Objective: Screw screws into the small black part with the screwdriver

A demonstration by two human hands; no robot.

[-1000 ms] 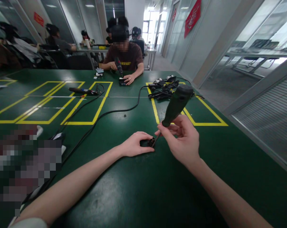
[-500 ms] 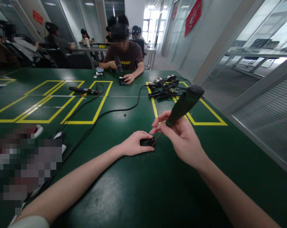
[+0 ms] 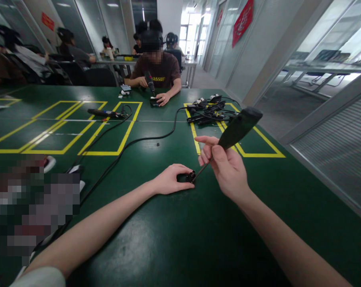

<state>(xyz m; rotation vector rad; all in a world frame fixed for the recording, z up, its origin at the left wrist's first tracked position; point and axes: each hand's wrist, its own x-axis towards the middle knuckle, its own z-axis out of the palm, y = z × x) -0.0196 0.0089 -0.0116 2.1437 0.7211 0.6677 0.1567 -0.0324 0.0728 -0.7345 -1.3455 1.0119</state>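
Note:
Between thumb and fingers, my left hand [image 3: 170, 179] grips a small black part [image 3: 191, 176] against the green table top [image 3: 156, 239]. What kind of part it is I cannot make out. My right hand [image 3: 228, 169] is closed on a screwdriver [image 3: 240, 126] with a thick dark handle, held where the handle meets the shaft. Its thin metal shaft slants down to the left, and the tip reaches the small part. The tool leans with its handle up and to the right. My right index finger points left, off the handle.
Across the table a person holds a power screwdriver [image 3: 150, 83] over a small black object. A bundle of black cables [image 3: 208, 111] lies back right. Another corded tool [image 3: 104, 113] rests back left, and a black cable [image 3: 138, 140] crosses the table. Yellow tape marks rectangles.
My right hand has shifted its grip, with the thumb now pressed along the screwdriver. The handle has tipped slightly further right. My left hand and the small part have barely moved.

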